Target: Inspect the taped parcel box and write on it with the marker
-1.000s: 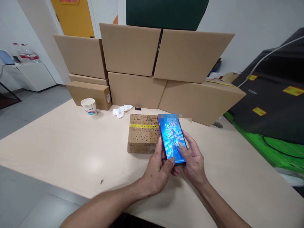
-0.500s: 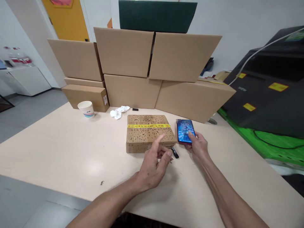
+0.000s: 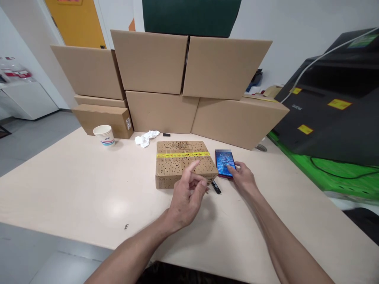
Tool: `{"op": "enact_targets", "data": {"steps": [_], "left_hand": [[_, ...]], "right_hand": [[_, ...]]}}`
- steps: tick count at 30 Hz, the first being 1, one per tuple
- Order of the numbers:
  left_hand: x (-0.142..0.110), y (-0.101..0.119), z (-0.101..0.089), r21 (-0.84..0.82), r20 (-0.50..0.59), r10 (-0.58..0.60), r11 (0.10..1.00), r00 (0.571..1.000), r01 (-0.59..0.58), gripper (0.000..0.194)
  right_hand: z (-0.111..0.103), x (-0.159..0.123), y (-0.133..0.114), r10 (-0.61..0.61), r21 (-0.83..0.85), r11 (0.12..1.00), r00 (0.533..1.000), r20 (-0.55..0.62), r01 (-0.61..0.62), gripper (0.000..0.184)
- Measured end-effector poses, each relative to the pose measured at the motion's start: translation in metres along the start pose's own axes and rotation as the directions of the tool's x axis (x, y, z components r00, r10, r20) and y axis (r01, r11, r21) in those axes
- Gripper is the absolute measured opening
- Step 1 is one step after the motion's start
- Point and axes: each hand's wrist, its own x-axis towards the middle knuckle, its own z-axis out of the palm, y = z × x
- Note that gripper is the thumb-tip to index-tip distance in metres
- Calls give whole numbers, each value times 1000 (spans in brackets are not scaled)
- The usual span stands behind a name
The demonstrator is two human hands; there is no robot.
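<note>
A small brown parcel [image 3: 177,163] with a yellow tape strip lies on the pale table [image 3: 74,185]. Just right of it a phone [image 3: 224,161] with a lit blue screen lies flat on the table. My right hand [image 3: 244,179] rests at the phone's near end, with fingers on its edge. My left hand [image 3: 188,197] hovers over the parcel's near right corner, holding nothing, with the index finger stretched out and the other fingers loosely bent. A small black object [image 3: 216,187] lies on the table between the two hands.
Large cardboard cartons [image 3: 154,63] are stacked along the table's far side. A paper cup [image 3: 103,135] and a crumpled white cloth [image 3: 145,138] sit in front of them at the left. A black machine [image 3: 331,114] on a green base stands at the right.
Both hands held the phone up a second ago. My right hand has carried it down to the table beside the parcel. My left hand let go and moved toward the parcel.
</note>
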Motion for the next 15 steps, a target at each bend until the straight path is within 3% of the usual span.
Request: {"op": "enact_targets", "data": {"steps": [5,11,15], "left_hand": [[2,1,-3,16,-24,-14,1000,1000,14,51],[4,-1,-3,11,-44,-44,999,998,45,51],[6,0,-5,8,-69,-21,1000,997,21,48]], "right_hand": [[-5,-4,-5,35,-196,980,997,65,-22,44],[-8,-9,-11,29,-330,944,996,90,3,47],[-16,-23,-33,-75,-310,945,991,110,106,37]]}}
